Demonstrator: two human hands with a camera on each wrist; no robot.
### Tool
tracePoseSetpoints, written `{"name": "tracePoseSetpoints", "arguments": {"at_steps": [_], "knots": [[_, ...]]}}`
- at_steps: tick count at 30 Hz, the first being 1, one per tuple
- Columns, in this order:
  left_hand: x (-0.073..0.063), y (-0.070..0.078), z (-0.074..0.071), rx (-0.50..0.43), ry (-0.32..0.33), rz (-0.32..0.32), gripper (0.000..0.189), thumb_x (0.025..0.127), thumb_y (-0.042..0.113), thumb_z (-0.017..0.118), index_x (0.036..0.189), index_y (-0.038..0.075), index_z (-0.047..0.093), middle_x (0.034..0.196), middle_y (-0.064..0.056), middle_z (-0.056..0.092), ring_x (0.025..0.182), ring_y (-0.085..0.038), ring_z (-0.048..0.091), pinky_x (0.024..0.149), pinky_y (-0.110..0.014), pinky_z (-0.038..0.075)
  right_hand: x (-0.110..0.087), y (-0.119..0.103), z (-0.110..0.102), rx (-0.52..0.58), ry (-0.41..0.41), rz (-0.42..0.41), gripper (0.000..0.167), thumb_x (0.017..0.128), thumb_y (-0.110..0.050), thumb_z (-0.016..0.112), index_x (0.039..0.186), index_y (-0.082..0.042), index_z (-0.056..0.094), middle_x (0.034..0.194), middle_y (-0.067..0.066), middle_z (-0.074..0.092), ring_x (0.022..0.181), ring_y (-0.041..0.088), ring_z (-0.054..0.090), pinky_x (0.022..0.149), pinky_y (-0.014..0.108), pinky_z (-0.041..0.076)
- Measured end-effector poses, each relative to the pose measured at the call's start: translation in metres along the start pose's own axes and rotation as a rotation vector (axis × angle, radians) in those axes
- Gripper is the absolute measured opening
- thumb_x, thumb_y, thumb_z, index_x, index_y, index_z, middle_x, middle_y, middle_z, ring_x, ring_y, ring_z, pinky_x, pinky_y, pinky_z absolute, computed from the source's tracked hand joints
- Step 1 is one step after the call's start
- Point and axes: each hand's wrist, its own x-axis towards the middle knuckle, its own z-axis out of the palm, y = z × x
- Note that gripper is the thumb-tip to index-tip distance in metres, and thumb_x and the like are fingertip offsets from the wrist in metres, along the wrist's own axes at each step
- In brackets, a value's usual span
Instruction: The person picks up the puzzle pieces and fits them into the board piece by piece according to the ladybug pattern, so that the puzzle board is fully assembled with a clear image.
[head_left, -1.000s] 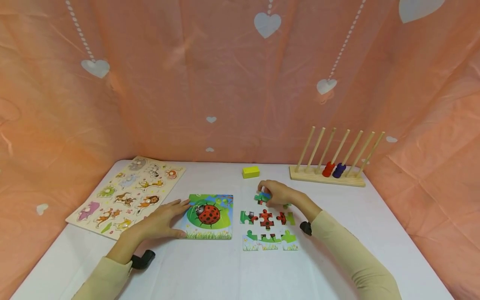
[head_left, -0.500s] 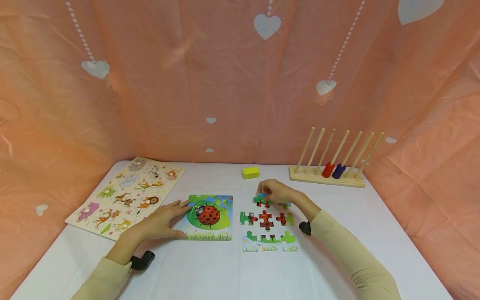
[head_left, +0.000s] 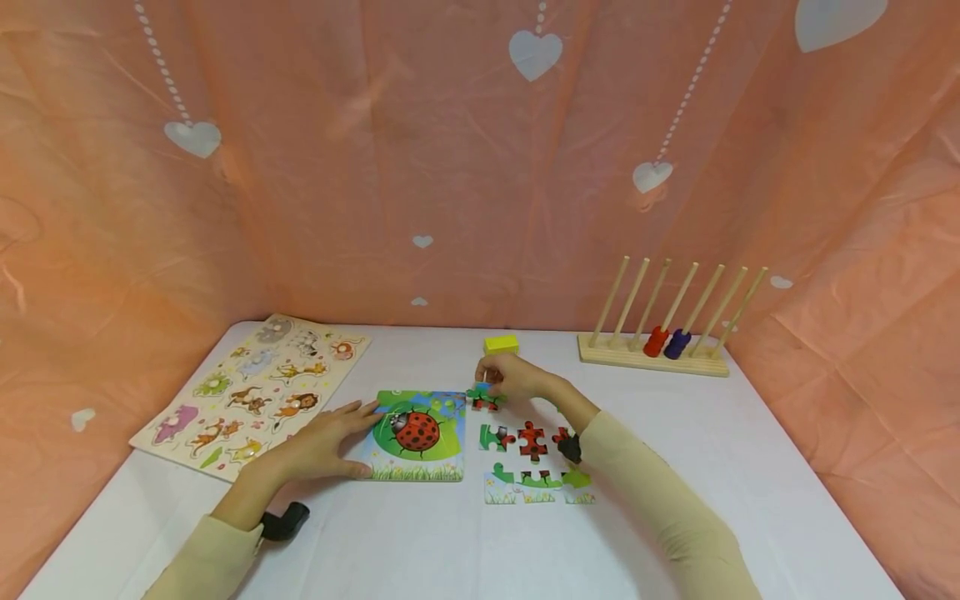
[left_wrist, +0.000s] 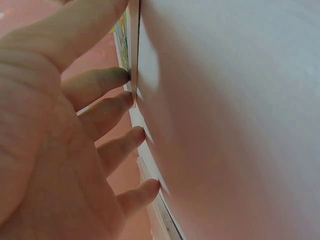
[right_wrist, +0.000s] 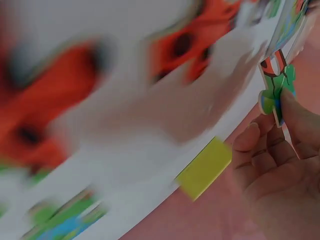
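A square ladybug picture board [head_left: 417,465] lies flat on the table. My left hand [head_left: 324,446] rests at its left edge with fingers spread, the thumb near the lower left corner. In the left wrist view its fingertips [left_wrist: 131,100] touch the board's edge and the table. My right hand [head_left: 517,377] pinches a green and red jigsaw piece [right_wrist: 278,82] between thumb and fingers, just beyond the board's upper right corner. Several loose jigsaw pieces lie right of the board in spaced rows, among them a red spotted piece [head_left: 532,442]. The right forearm partly hides the rightmost ones.
A yellow block [head_left: 501,343] sits behind my right hand. At the back right stands a wooden rack [head_left: 637,357] with upright pegs, red beads [head_left: 656,341] and purple beads [head_left: 678,343]. An animal peg puzzle [head_left: 255,392] lies at the left. Fabric walls enclose the table.
My right hand has lifted the green and red jigsaw piece from the top row and carried it left towards the board. My left hand has stayed in place.
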Motion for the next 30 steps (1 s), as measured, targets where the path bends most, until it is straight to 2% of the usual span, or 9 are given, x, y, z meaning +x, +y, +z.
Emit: {"name": "tracePoseSetpoints", "arguments": {"at_steps": [9, 18, 22, 30], "knots": [[0.001, 0.0, 0.001, 0.006, -0.003, 0.005, 0.086, 0.08, 0.047, 0.08, 0.144, -0.002, 0.05, 0.154, -0.024, 0.037, 0.14, -0.054, 0.028, 0.107, -0.072, 0.024, 0.036, -0.031, 0.024, -0.004, -0.038, -0.01, 0.015, 0.089, 0.008, 0.067, 0.1, -0.002, 0.065, 0.085, 0.003, 0.055, 0.076, 0.014, 0.045, 0.069, 0.023, 0.041], [0.0, 0.0, 0.001, 0.01, -0.007, -0.003, 0.085, 0.08, 0.045, 0.081, 0.144, -0.002, 0.05, 0.154, -0.025, 0.037, 0.14, -0.055, 0.028, 0.107, -0.073, 0.024, 0.058, -0.044, 0.042, -0.01, -0.043, -0.019, 0.016, 0.087, 0.01, 0.068, 0.1, 0.001, 0.066, 0.081, 0.003, 0.057, 0.073, 0.012, 0.048, 0.067, 0.021, 0.042], [0.0, 0.0, 0.001, 0.012, -0.007, -0.002, 0.085, 0.08, 0.045, 0.081, 0.144, -0.002, 0.05, 0.154, -0.025, 0.037, 0.14, -0.055, 0.028, 0.107, -0.073, 0.024, 0.064, -0.048, 0.048, -0.082, -0.027, 0.003, 0.018, 0.086, 0.007, 0.072, 0.101, -0.002, 0.067, 0.082, 0.002, 0.058, 0.074, 0.012, 0.05, 0.069, 0.023, 0.044], [-0.001, 0.0, -0.001, 0.006, -0.007, -0.008, 0.085, 0.08, 0.045, 0.081, 0.144, -0.002, 0.05, 0.154, -0.025, 0.037, 0.14, -0.055, 0.027, 0.107, -0.073, 0.023, 0.068, -0.059, 0.055, -0.298, -0.004, 0.044, 0.026, 0.084, -0.009, 0.081, 0.106, -0.008, 0.068, 0.088, 0.002, 0.064, 0.08, 0.014, 0.059, 0.072, 0.027, 0.048]]}}
